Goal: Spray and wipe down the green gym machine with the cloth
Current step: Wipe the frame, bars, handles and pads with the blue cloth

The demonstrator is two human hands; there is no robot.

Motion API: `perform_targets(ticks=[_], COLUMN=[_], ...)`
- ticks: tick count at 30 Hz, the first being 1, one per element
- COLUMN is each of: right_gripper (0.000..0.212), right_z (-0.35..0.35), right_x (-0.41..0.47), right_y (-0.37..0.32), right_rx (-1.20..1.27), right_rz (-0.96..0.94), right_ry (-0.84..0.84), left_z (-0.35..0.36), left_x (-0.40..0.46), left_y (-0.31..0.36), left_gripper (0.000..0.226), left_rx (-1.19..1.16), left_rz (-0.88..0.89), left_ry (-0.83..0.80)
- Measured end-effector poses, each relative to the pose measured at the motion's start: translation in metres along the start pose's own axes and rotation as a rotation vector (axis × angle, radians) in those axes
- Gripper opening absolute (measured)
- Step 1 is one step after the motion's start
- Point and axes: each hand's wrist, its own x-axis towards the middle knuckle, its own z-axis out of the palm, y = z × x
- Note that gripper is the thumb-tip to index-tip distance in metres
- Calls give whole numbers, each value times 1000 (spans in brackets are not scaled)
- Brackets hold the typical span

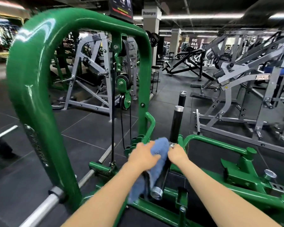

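Note:
The green gym machine fills the view, its tall arched frame at the left and its low base at the bottom right. A blue cloth is bunched over the machine's middle bar, beside a black grip handle that points up. My left hand grips the cloth from the left. My right hand is curled round the bar just below that black handle. A second black handle slants down under the cloth. No spray bottle is in view.
Pulleys and black cables hang inside the green arch. A chrome bar runs along the floor at the lower left. Grey weight machines stand to the right and behind. Dark rubber floor tiles lie between them.

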Motion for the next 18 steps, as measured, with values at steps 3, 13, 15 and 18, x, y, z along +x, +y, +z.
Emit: perform_targets(ticks=[3, 13, 15, 18], right_gripper=[18, 23, 37, 52], right_z=[5, 50, 61, 72], right_x=[5, 47, 53, 55], right_y=[14, 32, 31, 34], right_rx=[61, 429, 480, 519], right_rz=[-55, 189, 238, 384], right_ry=[76, 134, 160, 213], left_z=[38, 49, 50, 53], left_x=[5, 57, 75, 99], left_y=[17, 24, 20, 14], left_gripper=[67, 41, 29, 15], left_rx=[-58, -177, -207, -226], left_rz=[11, -124, -149, -162], left_ry=[-127, 99, 96, 68])
